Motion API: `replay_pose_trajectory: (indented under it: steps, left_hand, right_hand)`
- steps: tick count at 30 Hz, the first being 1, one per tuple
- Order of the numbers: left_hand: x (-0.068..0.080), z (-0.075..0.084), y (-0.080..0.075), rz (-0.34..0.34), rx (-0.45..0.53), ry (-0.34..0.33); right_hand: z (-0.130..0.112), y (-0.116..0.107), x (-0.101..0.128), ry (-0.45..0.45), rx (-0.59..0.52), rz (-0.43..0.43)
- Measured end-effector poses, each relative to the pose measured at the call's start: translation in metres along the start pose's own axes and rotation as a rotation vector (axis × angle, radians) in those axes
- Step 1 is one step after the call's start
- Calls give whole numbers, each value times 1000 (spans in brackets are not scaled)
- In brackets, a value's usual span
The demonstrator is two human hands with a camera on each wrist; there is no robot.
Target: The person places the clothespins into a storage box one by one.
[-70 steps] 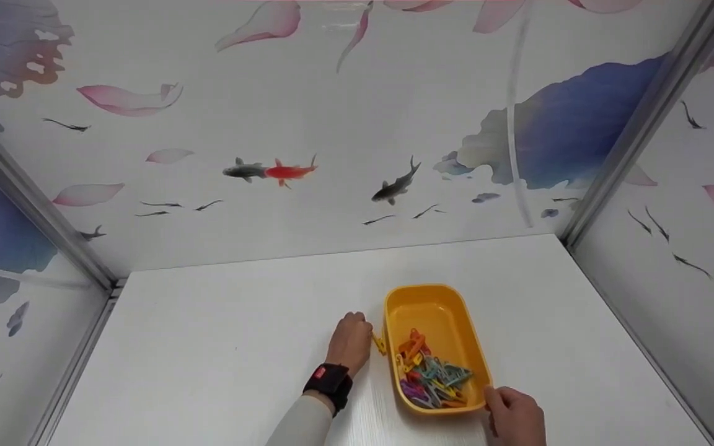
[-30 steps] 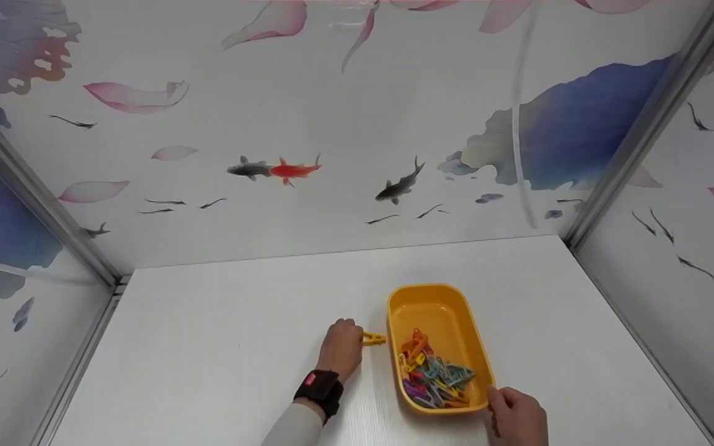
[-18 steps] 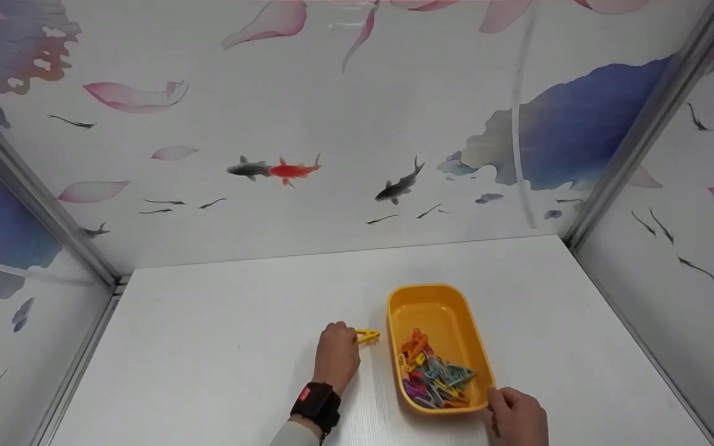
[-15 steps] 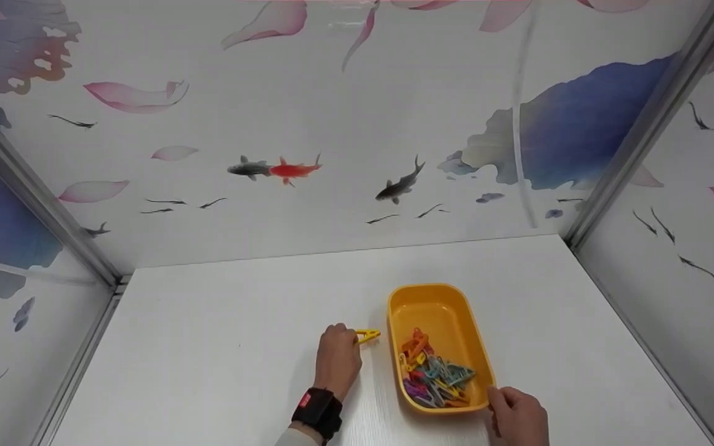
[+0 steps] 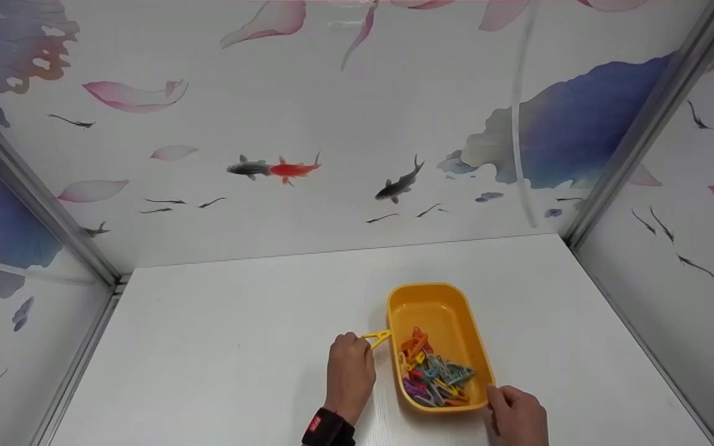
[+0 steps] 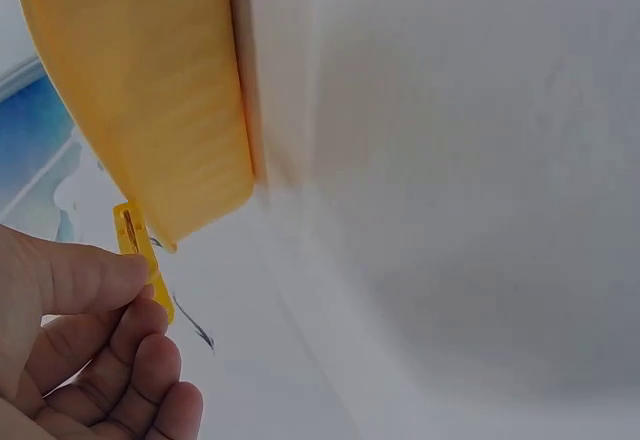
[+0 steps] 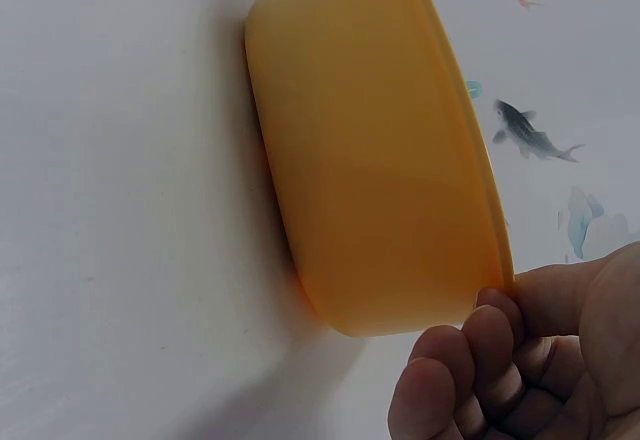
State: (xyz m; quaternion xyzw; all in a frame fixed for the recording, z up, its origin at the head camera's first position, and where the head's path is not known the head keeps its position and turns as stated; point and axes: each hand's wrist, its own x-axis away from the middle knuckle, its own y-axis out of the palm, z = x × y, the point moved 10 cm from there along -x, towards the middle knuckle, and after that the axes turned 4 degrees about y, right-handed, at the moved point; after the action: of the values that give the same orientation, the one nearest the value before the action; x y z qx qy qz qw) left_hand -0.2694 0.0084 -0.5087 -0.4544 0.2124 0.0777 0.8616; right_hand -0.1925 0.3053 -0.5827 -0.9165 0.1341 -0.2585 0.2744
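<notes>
In the head view my left hand [image 5: 351, 378] pinches a yellow clothespin [image 5: 380, 337] between thumb and index finger, its far end at the left rim of a yellow plastic tray [image 5: 434, 319]. The left wrist view shows this clothespin [image 6: 126, 222] beside the tray's rim; whether they touch I cannot tell. Heaped clothespins [image 5: 437, 371] in orange, teal, purple, grey and yellow lie in the tray's near half. My right hand [image 5: 520, 416] holds the tray's near right corner, thumb and fingertips pinching the rim, as the right wrist view confirms for that hand [image 7: 540, 360].
The tray stands on a white table [image 5: 227, 347]. Behind it rises a white panel [image 5: 332, 111] printed with fish and petals, and side panels flank the table along metal posts [image 5: 633, 145]. A black strap [image 5: 329, 427] circles my left wrist.
My left hand first drew the yellow clothespin leftward, away from the tray's rim. Over the last half second it has come back right, bringing the clothespin to the rim. My right hand stays put.
</notes>
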Motion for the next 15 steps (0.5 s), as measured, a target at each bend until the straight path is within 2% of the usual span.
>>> replay_pose_trajectory:
  steps: [8,15]
  left_hand:
    - [2,22,-3,-1,-3,0]
    - [3,43,0,-33,12,43]
  right_hand:
    - [1,0,-1,9,0,-8]
    - [1,0,-2,2,7,1]
